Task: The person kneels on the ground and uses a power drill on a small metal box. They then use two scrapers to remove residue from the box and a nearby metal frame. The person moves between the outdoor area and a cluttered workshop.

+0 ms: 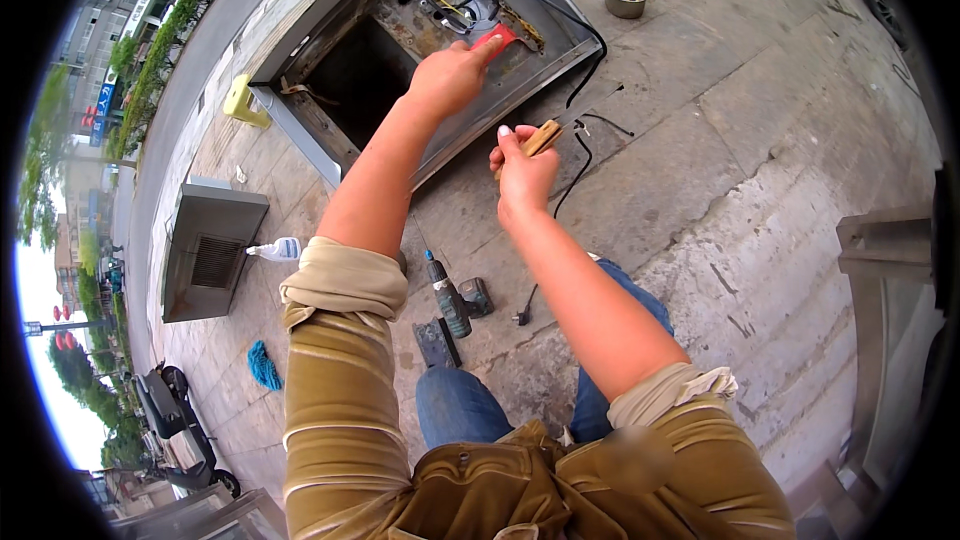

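Nearest, just past your left knee, the power drill lies on the paving; a shift of your feet could knock it. A black plug on its cord sits right of it, where a foot might snag it.

Farther out, your right hand is closed around the wooden handle of a thin tool; its tip points right and away from you. The black cable runs close by on the right, so a careless swing might catch or nick it.

Beyond that, your left hand reaches over the open metal cabinet, closed on a red piece inside its far right part. The contact beneath is hidden. The wires lie just beyond; pushing too far could tug one loose, and if any were live you could get a shock. A slip could also drag your forearm against the cabinet's near edge.
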`<state>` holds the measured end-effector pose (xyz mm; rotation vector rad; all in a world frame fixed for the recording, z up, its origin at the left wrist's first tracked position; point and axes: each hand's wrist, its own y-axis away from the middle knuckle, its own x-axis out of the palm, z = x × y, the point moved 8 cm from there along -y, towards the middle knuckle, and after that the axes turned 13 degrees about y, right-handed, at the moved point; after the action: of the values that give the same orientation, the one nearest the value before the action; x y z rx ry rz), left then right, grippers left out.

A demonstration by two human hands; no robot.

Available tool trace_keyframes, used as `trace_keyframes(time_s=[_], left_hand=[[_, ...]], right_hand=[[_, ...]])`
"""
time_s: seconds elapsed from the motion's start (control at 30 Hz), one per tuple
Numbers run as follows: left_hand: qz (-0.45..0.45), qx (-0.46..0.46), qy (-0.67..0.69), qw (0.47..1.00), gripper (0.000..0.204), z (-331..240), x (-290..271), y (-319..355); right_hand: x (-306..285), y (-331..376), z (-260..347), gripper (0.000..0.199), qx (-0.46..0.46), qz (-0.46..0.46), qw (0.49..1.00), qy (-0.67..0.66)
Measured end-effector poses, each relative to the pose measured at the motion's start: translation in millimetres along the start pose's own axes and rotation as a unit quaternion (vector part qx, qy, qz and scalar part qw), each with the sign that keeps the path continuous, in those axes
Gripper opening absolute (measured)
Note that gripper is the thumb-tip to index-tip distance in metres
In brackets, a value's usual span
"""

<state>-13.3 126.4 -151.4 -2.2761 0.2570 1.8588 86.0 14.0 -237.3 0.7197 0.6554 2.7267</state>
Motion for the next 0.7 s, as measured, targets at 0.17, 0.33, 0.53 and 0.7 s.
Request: trace_keyframes(time_s=[0.17,0.33,0.53,0.7], left_hand=[[-0.016,-0.002,0.042,0.999,0.046,0.7,-10.5,5.4],[0.075,0.020,-0.025,0.997,0.046,21.7,-19.6,56.4],[0.043,0.032,-0.024,0.998,0.045,9.9,-10.6,44.0],[0.024,0.043,-0.016,0.999,0.047,-3.9,-2.0,9.2]], right_hand=[[6.5,0.8,-3.7,0.018,-0.006,0.007,1.000,-0.018],[1.1,-0.6,-1.4,0.019,-0.016,0.011,1.000,-0.016],[0.2,0.3,-5.3,0.022,-0.014,0.023,1.000,-0.005],[-4.9,-7.0,-0.7,0.021,-0.016,0.017,1.000,-0.014]])
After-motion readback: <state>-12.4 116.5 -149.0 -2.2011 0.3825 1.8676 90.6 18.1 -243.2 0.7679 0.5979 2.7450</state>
